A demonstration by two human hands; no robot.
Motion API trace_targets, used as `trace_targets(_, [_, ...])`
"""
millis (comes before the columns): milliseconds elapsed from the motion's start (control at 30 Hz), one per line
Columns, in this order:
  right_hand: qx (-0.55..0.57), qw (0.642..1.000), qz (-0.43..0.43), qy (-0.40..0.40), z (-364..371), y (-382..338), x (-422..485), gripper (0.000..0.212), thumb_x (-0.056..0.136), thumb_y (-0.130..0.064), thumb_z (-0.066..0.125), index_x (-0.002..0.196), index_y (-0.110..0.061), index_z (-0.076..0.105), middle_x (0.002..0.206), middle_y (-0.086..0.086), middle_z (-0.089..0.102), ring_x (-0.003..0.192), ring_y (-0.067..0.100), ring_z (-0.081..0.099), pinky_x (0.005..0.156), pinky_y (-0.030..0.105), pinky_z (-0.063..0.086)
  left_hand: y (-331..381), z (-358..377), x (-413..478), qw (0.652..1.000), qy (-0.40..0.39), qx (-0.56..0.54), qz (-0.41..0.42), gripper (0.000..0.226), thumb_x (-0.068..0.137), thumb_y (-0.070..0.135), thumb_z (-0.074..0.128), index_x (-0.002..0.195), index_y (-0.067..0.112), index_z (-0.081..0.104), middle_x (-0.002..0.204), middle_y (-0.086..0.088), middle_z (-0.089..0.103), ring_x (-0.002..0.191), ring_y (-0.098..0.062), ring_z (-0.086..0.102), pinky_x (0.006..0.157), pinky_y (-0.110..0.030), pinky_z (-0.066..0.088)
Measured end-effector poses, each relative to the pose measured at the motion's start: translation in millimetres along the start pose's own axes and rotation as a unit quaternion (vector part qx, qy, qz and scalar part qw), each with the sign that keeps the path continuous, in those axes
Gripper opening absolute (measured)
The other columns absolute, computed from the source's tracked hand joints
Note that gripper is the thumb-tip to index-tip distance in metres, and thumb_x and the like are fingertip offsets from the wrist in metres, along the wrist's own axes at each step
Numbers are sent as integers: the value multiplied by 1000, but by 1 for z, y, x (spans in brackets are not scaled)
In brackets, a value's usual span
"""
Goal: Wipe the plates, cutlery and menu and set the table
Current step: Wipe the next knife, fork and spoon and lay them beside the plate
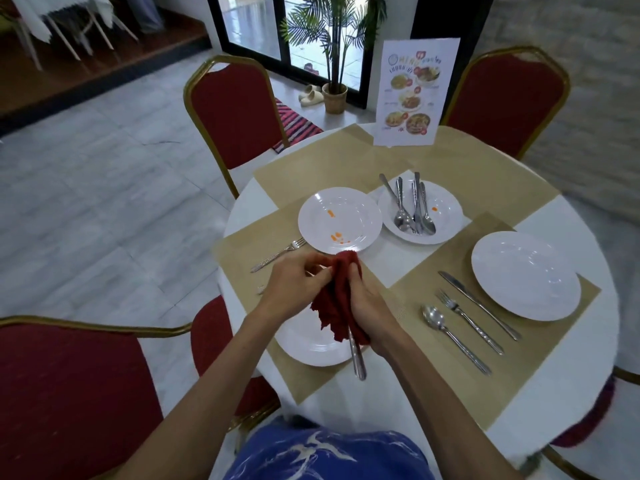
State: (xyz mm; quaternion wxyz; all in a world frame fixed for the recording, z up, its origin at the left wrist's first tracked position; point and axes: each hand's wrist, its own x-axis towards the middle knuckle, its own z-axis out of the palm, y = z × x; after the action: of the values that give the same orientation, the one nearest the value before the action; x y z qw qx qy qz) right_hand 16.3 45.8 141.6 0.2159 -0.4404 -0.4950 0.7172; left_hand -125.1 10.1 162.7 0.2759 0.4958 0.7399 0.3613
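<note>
Though the menu [412, 91] stands upright at the far edge of the worktop [540, 403], its printing is too blurred to read; only pictures of dishes and a coloured heading can be made out. No other writing shows.

Both hands meet over the near-left place setting. The right hand [369, 301] has its fingers curled round a red cloth [341, 299], which is wrapped about a piece of cutlery [357, 356]. Only the metal handle shows, sticking out of the cloth toward the near side; the head is hidden, so what kind of piece it is cannot be told. The left hand [294, 287] pinches the far end of the cloth with bent fingers [317, 268], just beside the right hand.

Beneath the hands lies a white plate [311, 344] on a tan placemat. Just beyond the cloth is a stained plate [339, 220] with orange smears, and a fork [278, 254] lies to its left. To its right, a second marked plate [446, 216] carries a heap of loose cutlery [412, 209]. At the right setting a clean plate [524, 275] has a knife [479, 299], a second fork [469, 322] and a spoon [453, 341] laid side by side on its near-left side.
</note>
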Motion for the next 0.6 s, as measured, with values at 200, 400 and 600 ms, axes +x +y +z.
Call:
trace_targets(200, [-19, 999, 38, 6, -1, 5, 1, 83, 99, -77, 23, 101, -16, 79, 84, 24, 77, 64, 37, 71, 53, 34, 55, -2, 10, -4, 1000, 24, -10, -17, 12, 86, 36, 73, 92, 45, 72, 79, 20, 70, 70, 6, 65, 65, -14, 51])
trace_targets(400, [116, 989, 89, 34, -2, 12, 1, 60, 101, -66, 43, 101, -18, 78, 90, 27, 76, 64, 34, 72, 58, 40, 58, -15, 19, -2, 998, 19, 39, -52, 18, 82, 31, 76, 93, 30, 62, 83, 9, 67, 73, -11, 66, 61, -23, 51])
trace_targets(600, [140, 987, 67, -38, -8, 8, -6, 44, 109, -43, 43, 116, -3, 62, 78, 19, 66, 55, 25, 63, 50, 32, 52, -18, 19, 1, 994, -7, 93, -64, 7, 81, 29, 63, 75, 25, 65, 73, 10, 65, 72, -13, 62, 64, -29, 48])
